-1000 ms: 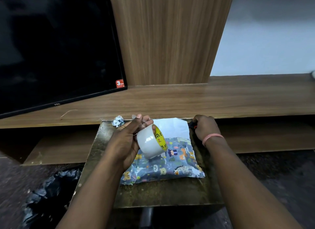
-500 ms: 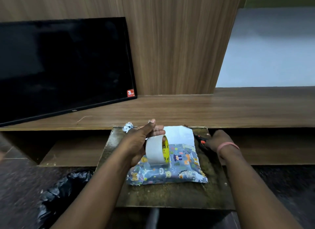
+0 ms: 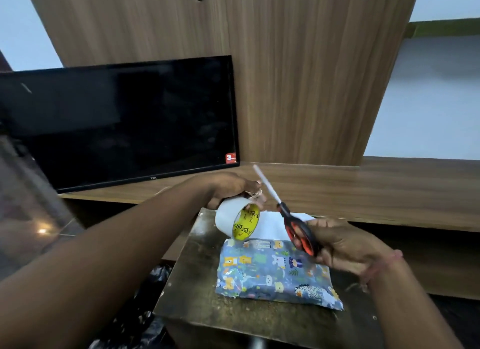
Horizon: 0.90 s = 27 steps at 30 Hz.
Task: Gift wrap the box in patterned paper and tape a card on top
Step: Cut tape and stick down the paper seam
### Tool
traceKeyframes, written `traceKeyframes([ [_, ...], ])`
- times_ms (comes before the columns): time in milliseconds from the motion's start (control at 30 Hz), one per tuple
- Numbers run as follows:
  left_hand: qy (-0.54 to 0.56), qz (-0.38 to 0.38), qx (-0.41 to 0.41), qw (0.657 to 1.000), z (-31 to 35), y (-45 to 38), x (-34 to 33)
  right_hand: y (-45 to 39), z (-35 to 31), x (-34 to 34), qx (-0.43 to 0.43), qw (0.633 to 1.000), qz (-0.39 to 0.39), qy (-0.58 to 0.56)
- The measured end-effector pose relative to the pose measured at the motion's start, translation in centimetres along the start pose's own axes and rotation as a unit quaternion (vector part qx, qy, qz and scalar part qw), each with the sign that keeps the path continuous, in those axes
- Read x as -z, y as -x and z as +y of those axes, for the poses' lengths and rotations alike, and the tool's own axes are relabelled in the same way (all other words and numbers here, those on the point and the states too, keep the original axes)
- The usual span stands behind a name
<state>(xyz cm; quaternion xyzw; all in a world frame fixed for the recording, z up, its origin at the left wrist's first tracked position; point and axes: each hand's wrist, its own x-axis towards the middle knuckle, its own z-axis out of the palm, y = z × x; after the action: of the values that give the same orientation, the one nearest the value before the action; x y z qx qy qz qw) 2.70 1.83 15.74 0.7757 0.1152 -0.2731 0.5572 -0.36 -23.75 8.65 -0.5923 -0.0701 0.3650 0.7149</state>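
left hand (image 3: 231, 190) grips tape roll (image 3: 237, 220); right hand (image 3: 342, 247) grips scissors (image 3: 293, 222) above wrapped box (image 3: 275, 273).

dim bluish indoor light, soft shadows, slight motion blur, wide-angle bending at edges, small glare lower left

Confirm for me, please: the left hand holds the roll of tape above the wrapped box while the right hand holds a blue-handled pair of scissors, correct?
Not quite. In the head view the scissors in the right hand have red and black handles, not blue. The rest holds: the left hand grips the roll of tape above the wrapped box.
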Motion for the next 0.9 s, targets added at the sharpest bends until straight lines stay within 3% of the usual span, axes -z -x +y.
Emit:
traceKeyframes([
  [200,-0.044,0.001,0.03,0.999,-0.8,-0.3,3.8,-1.1,1.7,0.2,-0.073,0.995,-0.071,0.015],
  [367,-0.074,0.041,0.007,0.996,-1.3,-2.0,4.8,-1.5,2.2,0.0,-0.111,0.986,-0.112,0.052],
  [700,-0.163,0.097,-0.053,0.98,-1.3,-3.3,4.6,-1.4,2.0,-0.3,-0.062,0.989,-0.092,0.102],
  [900,-0.17,0.074,-0.072,0.98,-2.3,-3.9,4.8,-0.9,1.5,0.3,-0.043,0.991,-0.061,0.107],
])
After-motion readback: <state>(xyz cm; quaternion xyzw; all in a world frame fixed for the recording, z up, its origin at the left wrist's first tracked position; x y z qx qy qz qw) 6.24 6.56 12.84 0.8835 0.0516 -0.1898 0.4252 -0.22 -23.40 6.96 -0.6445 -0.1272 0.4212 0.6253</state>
